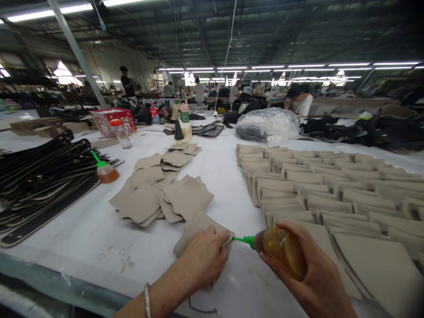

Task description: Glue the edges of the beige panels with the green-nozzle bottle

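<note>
My left hand (206,256), with a silver bangle on the wrist, grips a beige fabric-like piece (195,227) by its right side, fingers closed on it. In my right hand (314,269) is a squeeze bottle (283,249) of amber liquid, tipped sideways. Its thin green nozzle points left and meets, or nearly meets, the edge of the held piece beside my left fingers. Just beyond lies a loose pile of similar beige pieces (142,201). To the right, folded beige pieces (298,176) stand in overlapping rows.
Black strap-like pieces (43,176) are stacked at the left, near a second green-tipped bottle (107,172). Farther back are a red box (112,121), a clear jar (122,134), a black-nozzled container (182,132) and a plastic-wrapped bundle (268,123). Several people work in the background.
</note>
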The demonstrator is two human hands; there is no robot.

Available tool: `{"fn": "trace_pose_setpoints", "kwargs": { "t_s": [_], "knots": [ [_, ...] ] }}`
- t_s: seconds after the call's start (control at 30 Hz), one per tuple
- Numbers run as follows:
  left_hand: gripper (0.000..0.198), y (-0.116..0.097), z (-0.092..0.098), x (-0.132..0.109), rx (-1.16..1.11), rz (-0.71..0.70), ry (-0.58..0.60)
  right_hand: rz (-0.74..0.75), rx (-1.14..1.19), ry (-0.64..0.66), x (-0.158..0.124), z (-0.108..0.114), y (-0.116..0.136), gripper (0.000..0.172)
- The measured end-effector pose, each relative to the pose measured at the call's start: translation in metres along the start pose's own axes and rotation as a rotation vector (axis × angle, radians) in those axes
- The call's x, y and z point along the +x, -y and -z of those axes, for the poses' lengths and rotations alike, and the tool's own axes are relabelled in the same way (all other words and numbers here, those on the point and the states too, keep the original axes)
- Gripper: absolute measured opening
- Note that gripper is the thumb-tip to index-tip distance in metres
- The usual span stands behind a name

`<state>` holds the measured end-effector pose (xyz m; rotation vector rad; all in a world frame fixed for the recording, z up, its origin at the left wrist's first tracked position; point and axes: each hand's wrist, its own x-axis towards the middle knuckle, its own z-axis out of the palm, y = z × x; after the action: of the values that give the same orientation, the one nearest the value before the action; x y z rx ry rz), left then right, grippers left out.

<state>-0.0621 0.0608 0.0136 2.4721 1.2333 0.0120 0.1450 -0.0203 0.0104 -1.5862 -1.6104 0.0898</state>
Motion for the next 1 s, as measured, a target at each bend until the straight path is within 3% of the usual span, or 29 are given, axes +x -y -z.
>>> {"fn": "trace_pose_setpoints", "kwargs": {
  "t_s": [0.27, 0.4, 0.63, 0.87, 1.0],
  "knots": [
    [0.034, -0.001, 0.000, 0.000, -0.037, 0.005, 0.009, 0.002, 0.012, 0.001, -0.001, 0.003, -0.002, 0.039],
    [0.033, 0.000, 0.000, 0.001, -0.031, 0.003, 0.011, -0.001, 0.040, 0.061, -0.004, 0.003, -0.007, 0.041],
    [0.035, 0.001, 0.000, -0.003, -0.035, -0.013, 0.020, -0.081, 0.083, 0.013, -0.002, 0.003, -0.006, 0.041],
    [0.030, 0.004, 0.003, -0.004, -0.047, -0.015, 0.031, -0.259, 0.205, 0.101, -0.011, 0.003, 0.001, 0.045],
    [0.035, 0.008, 0.002, -0.006, -0.076, -0.021, 0.039, -0.281, 0.174, 0.031, -0.011, 0.003, 0.003, 0.045]
  ]
}}
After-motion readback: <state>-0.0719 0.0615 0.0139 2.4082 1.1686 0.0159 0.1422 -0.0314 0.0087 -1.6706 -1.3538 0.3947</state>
